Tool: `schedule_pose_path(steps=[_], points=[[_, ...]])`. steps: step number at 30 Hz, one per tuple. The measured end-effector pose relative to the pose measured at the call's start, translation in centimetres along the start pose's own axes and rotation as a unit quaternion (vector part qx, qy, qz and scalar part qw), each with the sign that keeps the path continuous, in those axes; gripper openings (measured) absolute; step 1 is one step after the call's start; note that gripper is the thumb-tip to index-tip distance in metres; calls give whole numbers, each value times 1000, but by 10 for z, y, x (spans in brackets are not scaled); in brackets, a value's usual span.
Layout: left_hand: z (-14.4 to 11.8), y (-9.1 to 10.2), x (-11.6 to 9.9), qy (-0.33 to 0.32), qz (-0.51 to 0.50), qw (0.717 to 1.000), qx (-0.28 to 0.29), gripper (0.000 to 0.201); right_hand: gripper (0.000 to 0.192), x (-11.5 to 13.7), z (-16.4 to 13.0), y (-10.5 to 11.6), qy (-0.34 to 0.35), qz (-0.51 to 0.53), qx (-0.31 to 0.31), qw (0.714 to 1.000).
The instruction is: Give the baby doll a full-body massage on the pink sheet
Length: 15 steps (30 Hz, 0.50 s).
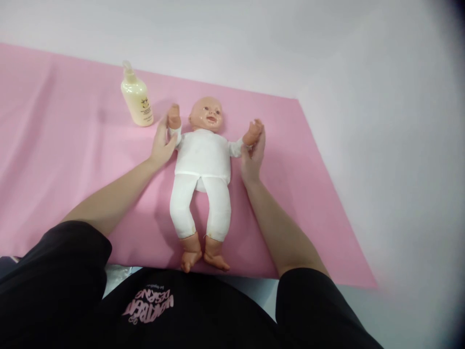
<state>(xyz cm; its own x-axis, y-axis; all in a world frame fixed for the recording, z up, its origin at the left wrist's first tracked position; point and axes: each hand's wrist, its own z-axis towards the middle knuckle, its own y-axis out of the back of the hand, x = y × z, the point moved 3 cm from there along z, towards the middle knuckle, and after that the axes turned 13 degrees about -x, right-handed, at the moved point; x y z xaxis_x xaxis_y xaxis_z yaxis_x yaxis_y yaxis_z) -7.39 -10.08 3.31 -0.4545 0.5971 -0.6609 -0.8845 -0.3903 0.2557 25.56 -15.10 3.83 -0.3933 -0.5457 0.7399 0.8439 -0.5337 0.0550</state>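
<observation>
A baby doll (203, 155) with a white cloth body lies on its back on a pink-covered table (290, 208), head away from me and feet toward me. My left hand (163, 143) is closed around the doll's arm on the left, just below its plastic hand. On the other side, my right hand (255, 157) grips the doll's other forearm, with the thumb in front and the fingers behind. Both doll arms are spread outward and raised at the hands. Some of my fingers are hidden behind the doll's arms.
A pale yellow pump bottle (138, 102) stands at the back left, near my left hand. The table's far edge runs along a white wall (232, 43), and its right edge slants down toward me. Creases cross the pink cover on the left.
</observation>
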Motion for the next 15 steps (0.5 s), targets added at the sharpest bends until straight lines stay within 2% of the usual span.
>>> schedule_pose_path(steps=[5,8,11,15], points=[[-4,-5,-32,-97,70,985,124,56,47,14,-16,-14,107,-60,157,980],[-6,-9,-37,-122,88,974,170,53,46,16,-20,-18,152,-72,196,966],[-6,-7,-36,-116,90,979,143,54,48,14,-20,-18,151,-69,179,970],[-3,-1,-21,-60,42,996,56,69,56,10,-17,-13,110,-51,104,987]])
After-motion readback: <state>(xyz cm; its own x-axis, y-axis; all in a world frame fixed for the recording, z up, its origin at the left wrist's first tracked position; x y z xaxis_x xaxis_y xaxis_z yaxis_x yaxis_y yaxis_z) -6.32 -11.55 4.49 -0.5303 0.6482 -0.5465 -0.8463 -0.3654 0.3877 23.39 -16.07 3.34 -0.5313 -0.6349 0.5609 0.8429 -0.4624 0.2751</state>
